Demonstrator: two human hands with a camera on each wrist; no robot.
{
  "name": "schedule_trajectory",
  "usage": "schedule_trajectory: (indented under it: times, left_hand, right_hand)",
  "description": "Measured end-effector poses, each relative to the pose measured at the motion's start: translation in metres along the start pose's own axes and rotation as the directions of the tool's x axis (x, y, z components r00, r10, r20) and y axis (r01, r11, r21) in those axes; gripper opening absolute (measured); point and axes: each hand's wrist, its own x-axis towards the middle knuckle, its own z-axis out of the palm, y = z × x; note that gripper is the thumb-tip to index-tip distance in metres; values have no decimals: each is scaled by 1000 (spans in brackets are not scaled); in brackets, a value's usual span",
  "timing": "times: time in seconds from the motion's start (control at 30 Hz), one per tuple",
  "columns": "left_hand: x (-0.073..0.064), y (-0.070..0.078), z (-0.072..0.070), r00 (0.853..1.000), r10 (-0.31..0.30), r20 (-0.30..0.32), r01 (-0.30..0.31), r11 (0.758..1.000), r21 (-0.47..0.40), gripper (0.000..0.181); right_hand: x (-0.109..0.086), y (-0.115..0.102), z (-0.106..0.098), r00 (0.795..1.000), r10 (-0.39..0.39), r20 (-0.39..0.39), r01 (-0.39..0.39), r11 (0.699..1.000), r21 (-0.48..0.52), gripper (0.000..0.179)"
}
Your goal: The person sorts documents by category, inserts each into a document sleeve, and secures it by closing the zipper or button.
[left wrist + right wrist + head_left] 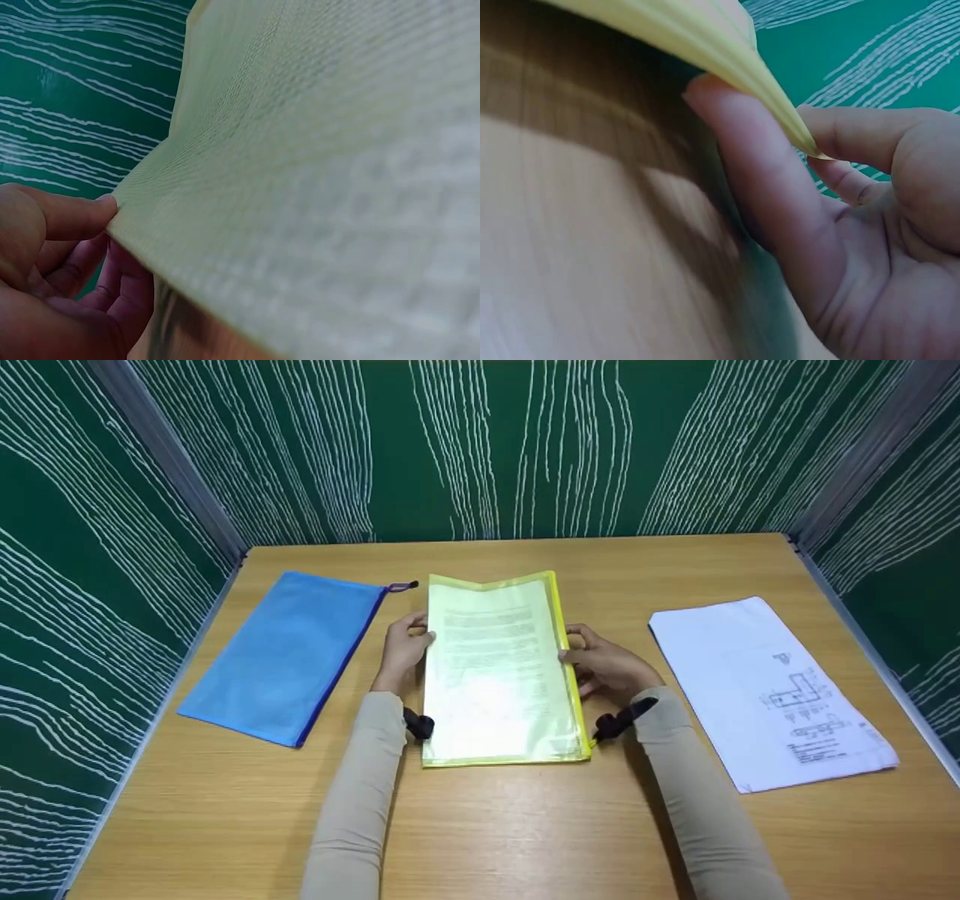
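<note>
A yellow-edged clear zip document pouch (495,667) with printed paper inside is between both hands, in the middle of the table. At its left edge, the left hand (405,649) pinches the border between thumb and fingers; the left wrist view shows the thumb (82,214) on the near face. The right hand (607,664) holds the pouch's opposite edge, and in the right wrist view a digit (757,150) reaches under the yellow border (780,105). That edge is lifted off the table, with a shadow below. The pouch's top edge dips in the middle.
On the left lies a blue zip pouch (289,656) with a dark zip edge and pull loop. A stack of white paper (750,682) with printed drawings lies at the right. Green panels (390,450) with white lines enclose the wooden table (510,840) at the back and sides.
</note>
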Motion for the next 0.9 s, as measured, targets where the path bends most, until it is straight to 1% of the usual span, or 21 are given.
schedule_trajectory:
  times: [0.13, 0.27, 0.4, 0.57, 0.7, 0.9]
  left_hand:
    - [1, 3, 9, 1000, 12, 23, -12, 1000, 1, 47]
    - [2, 5, 19, 999, 17, 36, -16, 1000, -17, 47]
    - [2, 7, 29, 998, 18, 57, -17, 999, -29, 47]
    - [3, 10, 41, 996, 22, 89, -19, 999, -36, 50]
    - [4, 13, 51, 992, 44, 115, -41, 999, -31, 50]
    - [2, 20, 64, 988, 62, 140, -59, 998, -27, 49]
  right_hand:
    - [-6, 2, -9, 1000, 16, -14, -16, 1000, 1, 48]
    - [-13, 4, -18, 1000, 18, -18, -18, 1000, -23, 49]
    - [-19, 6, -27, 998, 39, -39, -40, 999, -34, 48]
    - [-27, 10, -39, 998, 45, -46, -48, 997, -57, 51]
    - [-34, 12, -47, 996, 58, -69, -63, 995, -82, 50]
    - [-43, 11, -57, 992, 88, -89, -95, 992, -79, 51]
